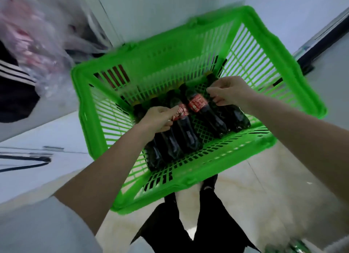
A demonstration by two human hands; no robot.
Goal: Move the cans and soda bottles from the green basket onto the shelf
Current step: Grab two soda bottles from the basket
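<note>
Soda bottles [205,116], about five, red labels unreadable, lie inside green basket [207,44]; left hand [157,118] and right hand [229,94] each pinch one.

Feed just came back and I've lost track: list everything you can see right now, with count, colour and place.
green slatted plastic basket: one, green, centre of view.
dark cola bottles with red labels: about five, lying on the basket floor; exact count unclear.
clear plastic bags: blurred, pinkish contents, upper left.
green object: one, bottom right edge, too blurred to identify.
pale floor: beneath the basket.
left hand: grips a bottle at its label.
right hand: fingers curled on a bottle at the right.
</note>
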